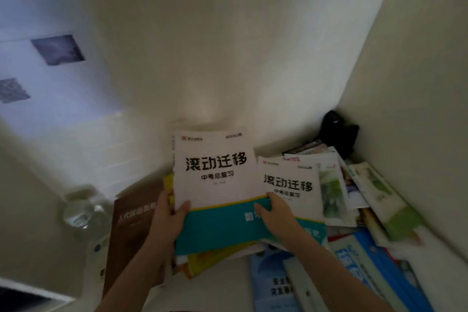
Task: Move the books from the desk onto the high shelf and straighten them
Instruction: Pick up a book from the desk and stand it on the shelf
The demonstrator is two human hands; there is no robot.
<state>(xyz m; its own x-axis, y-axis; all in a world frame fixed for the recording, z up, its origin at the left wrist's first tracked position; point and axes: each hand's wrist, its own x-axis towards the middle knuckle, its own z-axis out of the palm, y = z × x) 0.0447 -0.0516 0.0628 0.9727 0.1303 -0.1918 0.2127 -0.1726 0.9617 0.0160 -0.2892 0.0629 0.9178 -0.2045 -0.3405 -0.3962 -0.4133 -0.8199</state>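
Both hands, left (168, 218) and right (277, 215), grip a white-and-teal workbook (217, 185) above shelved books (354, 210).

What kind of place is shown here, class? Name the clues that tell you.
Probably a high shelf in the corner of a home study or bedroom. Both hands hold a white and teal workbook above loosely piled textbooks, pale walls meet behind them, and a clear bottle stands at the left.
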